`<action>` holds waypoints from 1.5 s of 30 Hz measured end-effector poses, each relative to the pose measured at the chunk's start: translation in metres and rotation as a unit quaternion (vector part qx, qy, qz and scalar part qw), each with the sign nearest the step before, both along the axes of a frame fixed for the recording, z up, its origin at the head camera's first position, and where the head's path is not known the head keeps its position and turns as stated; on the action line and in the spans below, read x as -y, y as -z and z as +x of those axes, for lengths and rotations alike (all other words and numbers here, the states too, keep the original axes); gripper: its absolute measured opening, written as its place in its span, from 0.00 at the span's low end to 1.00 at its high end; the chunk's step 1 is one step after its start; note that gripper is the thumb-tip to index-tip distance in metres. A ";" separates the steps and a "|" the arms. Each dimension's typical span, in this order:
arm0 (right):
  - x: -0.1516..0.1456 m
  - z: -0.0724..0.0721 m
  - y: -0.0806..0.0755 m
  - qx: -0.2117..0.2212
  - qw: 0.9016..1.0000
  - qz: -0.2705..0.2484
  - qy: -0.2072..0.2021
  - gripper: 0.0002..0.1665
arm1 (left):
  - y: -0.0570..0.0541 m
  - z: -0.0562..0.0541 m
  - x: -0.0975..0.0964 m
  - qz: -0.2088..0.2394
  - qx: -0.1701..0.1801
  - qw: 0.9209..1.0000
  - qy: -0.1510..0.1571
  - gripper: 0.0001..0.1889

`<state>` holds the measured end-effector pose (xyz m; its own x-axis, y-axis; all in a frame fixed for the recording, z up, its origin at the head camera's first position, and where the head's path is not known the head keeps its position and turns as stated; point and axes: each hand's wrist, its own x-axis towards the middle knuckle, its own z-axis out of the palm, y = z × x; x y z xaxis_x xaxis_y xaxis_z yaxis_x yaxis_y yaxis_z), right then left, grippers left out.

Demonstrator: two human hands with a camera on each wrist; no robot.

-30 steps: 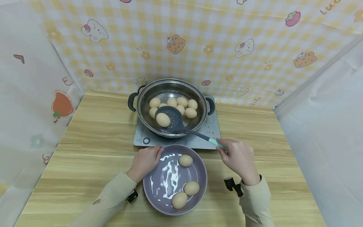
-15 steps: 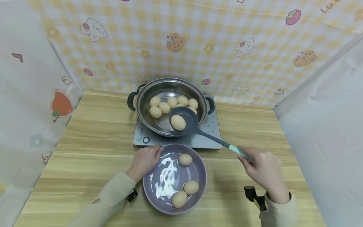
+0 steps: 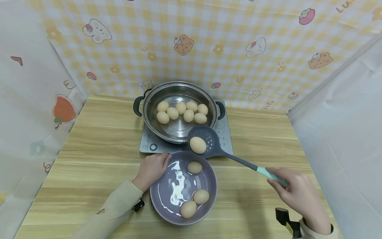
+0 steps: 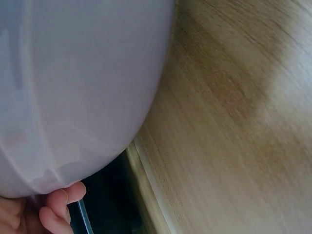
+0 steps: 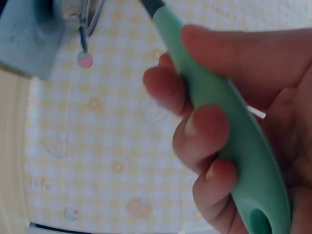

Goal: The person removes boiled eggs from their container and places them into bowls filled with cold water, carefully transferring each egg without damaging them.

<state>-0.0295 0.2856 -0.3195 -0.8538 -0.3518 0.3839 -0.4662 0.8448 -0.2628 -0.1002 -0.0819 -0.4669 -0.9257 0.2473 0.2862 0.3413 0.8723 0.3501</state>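
Note:
My right hand point(image 3: 298, 191) grips the mint-green handle of a dark grey slotted skimmer point(image 3: 213, 141); in the right wrist view the fingers curl round that handle point(image 5: 219, 107). One brown egg point(image 3: 198, 145) lies in the skimmer's head, which overlaps the pot's front rim and the far rim of a purple plate point(image 3: 155, 202). My left hand point(image 3: 152, 169) holds the plate's left rim, thumb on top; the left wrist view shows fingertips point(image 4: 58, 214) curled under its edge. Three eggs rest in the plate, among them one egg point(image 3: 188, 209) near the front.
Behind the plate, a steel pot point(image 3: 179, 132) with black side handles holds several eggs point(image 3: 172, 113). It stands on a grey induction cooktop point(image 3: 146, 141). The wooden table point(image 3: 98, 139) ends at a yellow checked cloth point(image 3: 209, 59) behind, with white sheets on both sides.
The right hand has moved right and toward the front, drawing the skimmer with its egg from over the pot to the pot's front rim by the plate. The left hand has stayed put.

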 end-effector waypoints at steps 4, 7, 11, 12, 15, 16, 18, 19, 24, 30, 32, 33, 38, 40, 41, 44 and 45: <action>-0.010 0.010 0.003 0.020 0.999 -0.015 0.021 0.22 | 0.000 0.000 0.000 0.003 0.002 1.000 0.000 0.14; -0.015 0.017 0.003 0.039 0.998 -0.009 0.056 0.21 | 0.001 -0.001 0.000 0.002 0.005 1.000 0.001 0.14; -0.021 0.023 0.003 0.062 0.994 0.002 0.085 0.20 | 0.002 -0.001 0.000 -0.002 0.006 1.000 0.002 0.14; -0.022 0.024 0.004 0.067 0.994 0.003 0.088 0.20 | 0.002 -0.001 0.001 -0.003 0.004 1.000 0.003 0.14; -0.025 0.027 0.004 0.082 0.992 0.002 0.098 0.20 | 0.002 -0.001 0.001 -0.003 0.001 1.000 0.005 0.13; -0.026 0.027 0.005 0.086 0.991 0.002 0.100 0.20 | 0.001 -0.001 0.001 -0.003 0.000 1.000 0.006 0.13; -0.027 0.028 0.005 0.090 0.991 0.004 0.103 0.21 | 0.000 -0.001 0.001 -0.002 0.001 1.000 0.007 0.13; -0.027 0.028 0.005 0.090 0.991 0.005 0.102 0.21 | 0.000 -0.001 0.001 -0.002 0.001 1.000 0.006 0.13; -0.026 0.026 0.007 0.075 0.993 0.016 0.084 0.23 | -0.002 0.000 0.001 -0.003 0.006 1.000 0.002 0.13; -0.023 0.024 0.008 0.043 0.997 0.027 0.064 0.25 | -0.002 0.000 0.000 -0.002 0.009 1.000 0.002 0.14; -0.023 0.023 0.009 0.033 0.997 0.030 0.059 0.26 | -0.002 0.000 0.000 -0.001 0.008 1.000 0.002 0.14; -0.023 0.023 0.009 0.029 0.997 0.031 0.057 0.26 | -0.001 0.000 0.000 0.000 0.008 1.000 0.003 0.14; -0.023 0.022 0.011 0.010 0.998 0.039 0.046 0.26 | -0.001 0.000 0.000 0.001 0.010 1.000 0.002 0.14; -0.024 0.021 0.011 0.003 0.998 0.042 0.040 0.25 | -0.001 0.000 0.000 0.001 0.010 1.000 0.001 0.13; -0.024 0.021 0.011 0.001 0.998 0.043 0.040 0.25 | 0.000 0.000 0.000 0.000 0.010 1.000 0.001 0.13; -0.024 0.020 0.012 -0.003 0.998 0.045 0.038 0.25 | 0.000 0.000 0.000 -0.001 0.006 1.000 0.002 0.13; -0.024 0.020 0.012 -0.004 0.998 0.045 0.038 0.24 | 0.001 0.000 0.000 -0.001 0.006 1.000 0.002 0.13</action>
<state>-0.0090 0.3093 -0.3314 -0.8761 -0.3195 0.3612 -0.4020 0.8976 -0.1809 -0.1006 -0.0822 -0.4674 -0.9277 0.2520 0.2754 0.3412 0.8716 0.3519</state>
